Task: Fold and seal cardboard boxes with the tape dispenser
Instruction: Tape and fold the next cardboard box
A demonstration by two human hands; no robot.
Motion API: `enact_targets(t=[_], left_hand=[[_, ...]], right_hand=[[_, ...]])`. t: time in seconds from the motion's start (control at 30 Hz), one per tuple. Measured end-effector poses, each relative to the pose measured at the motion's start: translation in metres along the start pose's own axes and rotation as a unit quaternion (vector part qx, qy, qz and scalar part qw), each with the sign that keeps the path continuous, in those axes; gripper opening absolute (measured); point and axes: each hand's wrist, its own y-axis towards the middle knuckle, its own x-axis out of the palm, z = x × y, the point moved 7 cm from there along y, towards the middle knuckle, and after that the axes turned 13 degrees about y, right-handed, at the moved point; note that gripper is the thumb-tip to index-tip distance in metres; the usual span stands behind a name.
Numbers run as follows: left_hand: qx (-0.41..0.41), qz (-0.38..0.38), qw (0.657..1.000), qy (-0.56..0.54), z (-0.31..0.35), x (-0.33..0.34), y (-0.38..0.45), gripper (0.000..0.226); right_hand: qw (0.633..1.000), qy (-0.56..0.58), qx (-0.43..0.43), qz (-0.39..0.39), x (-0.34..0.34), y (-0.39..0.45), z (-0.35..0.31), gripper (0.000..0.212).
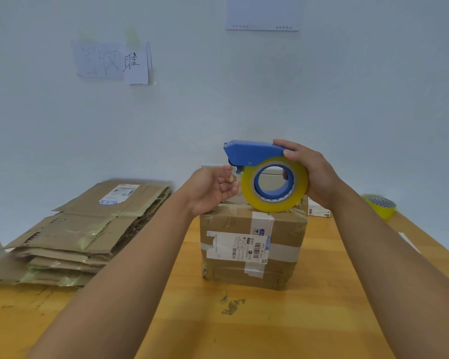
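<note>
Up above a closed brown cardboard box (252, 244) on the wooden table (322, 307), the right hand (311, 174) gripped a blue plastic tape dispenser (254, 154) loaded with a yellowish tape roll (274, 185). The left hand (213, 190), fingers loosely curled, reached its fingertips to the dispenser's front end; whether they pinched tape could not be told. Flattened cardboard boxes (88, 229) lay stacked at left.

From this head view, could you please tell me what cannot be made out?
- Top of the taped brown cardboard box: hidden by the blue tape dispenser with its yellow roll.
- Free tape end at the left hand: too small.
- Box label print: too small.
- Second yellow tape roll: blurred, at the table's far right.
</note>
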Motion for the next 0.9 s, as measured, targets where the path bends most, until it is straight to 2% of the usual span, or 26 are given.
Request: enact_targets(t=[0.2,0.3,0.4,0.5,0.6,0.7,0.9], left_hand=[[-0.019,-0.006,0.998,-0.057,0.0,-0.003,-0.003,0.027],[-0.039,0.009,0.999,-0.011,-0.002,-0.011,-0.005,0.016],[-0.065,0.022,0.997,0.041,-0.003,-0.019,-0.008,0.028],[-0.071,0.027,0.994,0.074,0.003,-0.025,-0.011,0.017],[-0.062,0.043,0.991,0.109,0.009,-0.03,-0.013,0.016],[-0.062,0.059,0.989,0.118,0.011,-0.034,-0.014,0.022],[-0.108,0.061,0.988,0.095,0.005,-0.034,-0.018,0.016]], right_hand=[[1.0,-0.008,-0.004,0.005,0.002,0.0,-0.001,0.03],[1.0,-0.011,-0.003,0.005,0.003,0.0,-0.002,0.03],[1.0,-0.019,-0.003,-0.003,0.004,-0.001,-0.003,0.031],[0.999,-0.032,-0.008,-0.008,0.006,-0.001,-0.004,0.03],[0.999,-0.044,-0.013,-0.007,0.005,-0.001,-0.005,0.03],[0.998,-0.063,-0.014,-0.002,0.004,-0.003,-0.005,0.031],[0.994,-0.108,-0.031,0.014,0.006,-0.002,-0.008,0.039]])
